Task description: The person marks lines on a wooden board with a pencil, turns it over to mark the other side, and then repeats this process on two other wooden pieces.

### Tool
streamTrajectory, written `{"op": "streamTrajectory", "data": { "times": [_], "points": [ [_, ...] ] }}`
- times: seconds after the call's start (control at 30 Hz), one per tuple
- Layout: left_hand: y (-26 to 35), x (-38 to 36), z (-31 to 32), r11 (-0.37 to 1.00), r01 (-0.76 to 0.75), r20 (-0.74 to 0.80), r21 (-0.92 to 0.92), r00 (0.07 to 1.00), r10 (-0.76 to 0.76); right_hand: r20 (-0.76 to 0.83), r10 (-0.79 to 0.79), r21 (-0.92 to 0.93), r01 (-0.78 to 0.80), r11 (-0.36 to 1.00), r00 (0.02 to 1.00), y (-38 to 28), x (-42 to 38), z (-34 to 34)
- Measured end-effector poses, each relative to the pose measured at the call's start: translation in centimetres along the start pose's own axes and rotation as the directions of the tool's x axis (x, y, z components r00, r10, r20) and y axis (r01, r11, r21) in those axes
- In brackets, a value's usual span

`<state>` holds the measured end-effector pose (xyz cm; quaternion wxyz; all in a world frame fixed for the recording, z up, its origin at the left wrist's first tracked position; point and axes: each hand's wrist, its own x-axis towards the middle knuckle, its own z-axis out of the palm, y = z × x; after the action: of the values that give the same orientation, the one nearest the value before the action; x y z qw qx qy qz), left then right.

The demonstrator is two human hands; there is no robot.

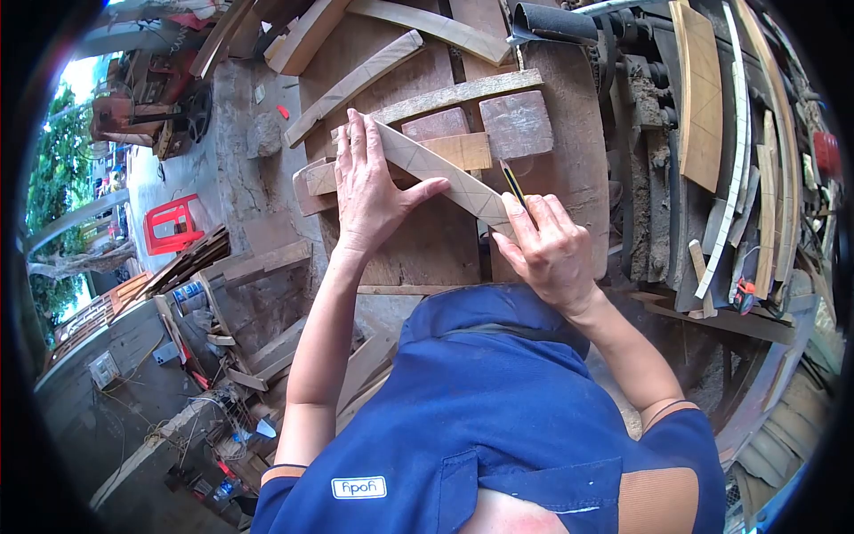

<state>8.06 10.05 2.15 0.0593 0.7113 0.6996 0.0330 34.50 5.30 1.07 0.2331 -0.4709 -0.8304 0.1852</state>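
My left hand [372,187] lies flat, fingers spread, on a curved wooden template [445,173] that rests on a flat wooden piece [463,149] on the workbench [569,169]. My right hand [550,249] grips a dark pencil [512,182] with a yellow stripe. Its tip touches the wood beside the template's lower end. The template carries pencil lines across its face.
Curved wooden slats [356,82] and blocks [516,123] lie at the back of the bench. More curved cut pieces [738,151] are stacked at the right. A red plastic stool [171,224] and a machine [142,111] stand on the floor at left.
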Motion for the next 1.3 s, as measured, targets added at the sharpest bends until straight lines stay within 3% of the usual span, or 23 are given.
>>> {"op": "streamTrajectory", "data": {
  "times": [0.67,1.3],
  "points": [
    [-0.2,0.1,0.9,0.993,-0.015,-0.034,-0.117,0.999,0.011,-0.003,-0.008,0.040,0.008,0.999,1.000,-0.1,0.0,0.2],
    [0.3,0.3,0.4,1.000,-0.018,-0.009,-0.010,1.000,0.018,0.053,-0.016,0.054,0.013,0.998,0.998,0.5,0.4,-1.1]
  ]
}}
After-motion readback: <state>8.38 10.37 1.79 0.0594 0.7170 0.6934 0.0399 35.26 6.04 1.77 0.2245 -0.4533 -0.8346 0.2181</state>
